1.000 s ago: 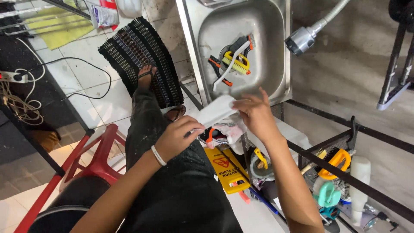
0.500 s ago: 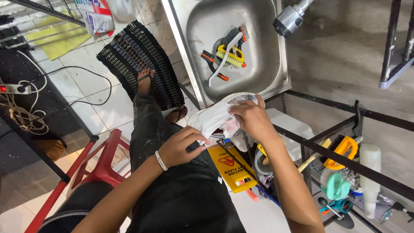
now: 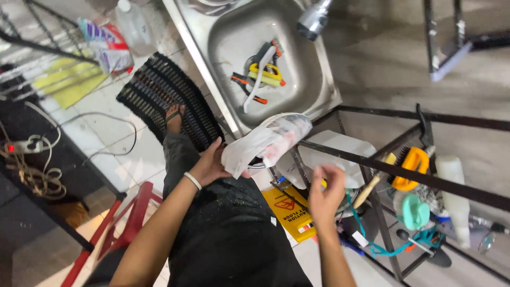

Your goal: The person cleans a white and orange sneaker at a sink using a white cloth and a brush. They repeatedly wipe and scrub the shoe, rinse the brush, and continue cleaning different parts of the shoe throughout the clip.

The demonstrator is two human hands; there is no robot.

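Observation:
My left hand (image 3: pixel 211 163) holds a white sneaker (image 3: pixel 265 142) by its heel end, with the toe pointing up towards the steel sink (image 3: pixel 297 32). The shoe hangs over my lap, just below the sink's front corner. My right hand (image 3: pixel 326 194) is off the shoe, lower right, above a black wire rack (image 3: pixel 382 170), with its fingers curled; a teal cord (image 3: pixel 366 239) runs down from near it. Whether the hand pinches that cord is unclear. In the sink lie several brushes (image 3: pixel 260 72), yellow, orange and white.
A black woven mat (image 3: pixel 159 95) lies on the tiled floor under my foot. A yellow floor sign (image 3: pixel 289 210) lies by the rack. The rack holds an orange-handled brush (image 3: pixel 411 167), a teal brush (image 3: pixel 414 211) and a white bottle (image 3: pixel 451 183). A red stool (image 3: pixel 125 223) stands at left.
My right hand let go of the sneaker and dropped down to the right, over the rack. My left hand shifted its grip and now holds the shoe alone. The view swung left.

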